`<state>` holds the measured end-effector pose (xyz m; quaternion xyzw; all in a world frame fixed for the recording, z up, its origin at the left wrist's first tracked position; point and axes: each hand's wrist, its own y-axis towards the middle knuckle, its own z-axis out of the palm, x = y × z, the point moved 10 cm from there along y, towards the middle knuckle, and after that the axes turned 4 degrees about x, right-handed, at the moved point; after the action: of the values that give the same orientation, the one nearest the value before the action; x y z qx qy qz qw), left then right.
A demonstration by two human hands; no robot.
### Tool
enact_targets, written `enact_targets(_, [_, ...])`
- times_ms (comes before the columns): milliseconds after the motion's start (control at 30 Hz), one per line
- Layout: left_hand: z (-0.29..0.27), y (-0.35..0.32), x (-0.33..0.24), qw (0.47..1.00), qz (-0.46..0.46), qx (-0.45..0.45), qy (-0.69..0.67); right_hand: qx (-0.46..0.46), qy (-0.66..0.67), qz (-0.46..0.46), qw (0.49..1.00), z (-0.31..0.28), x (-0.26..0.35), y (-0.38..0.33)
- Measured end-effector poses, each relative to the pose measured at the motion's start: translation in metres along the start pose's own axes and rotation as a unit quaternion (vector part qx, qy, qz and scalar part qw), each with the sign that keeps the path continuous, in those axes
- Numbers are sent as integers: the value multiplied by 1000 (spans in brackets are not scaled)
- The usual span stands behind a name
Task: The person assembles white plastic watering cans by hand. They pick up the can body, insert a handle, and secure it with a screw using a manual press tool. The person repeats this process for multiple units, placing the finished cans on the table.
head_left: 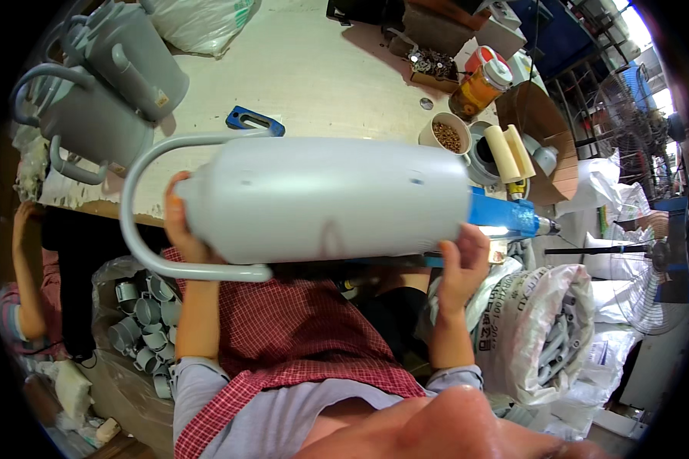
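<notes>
Table (306,84) scuffed, fans (658,256) at rt; L hand (181,222) & R hand (464,264) part-curled, holding grey can (337,199) btwn.

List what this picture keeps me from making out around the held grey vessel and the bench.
All in the head view:
- Grey vessel: underside, turned away from the camera.
- Left hand: partly hidden behind the vessel's narrow end.
- Blue device: left part, covered by the vessel.
- Co-worker: partly cut off by the dark fisheye rim.
- Boxed metal parts: too small to identify.
</notes>
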<state>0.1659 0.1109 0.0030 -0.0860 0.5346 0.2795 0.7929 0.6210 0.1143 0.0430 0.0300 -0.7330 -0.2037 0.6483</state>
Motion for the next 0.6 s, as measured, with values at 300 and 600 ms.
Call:
enact_targets(300, [151,-29,56,985,67,157,14,-127,125,14,984,-127,-54,12])
enact_targets(600, [141,-27,71,989,39,141,-10,-123,96,14,988,-123,-57,19])
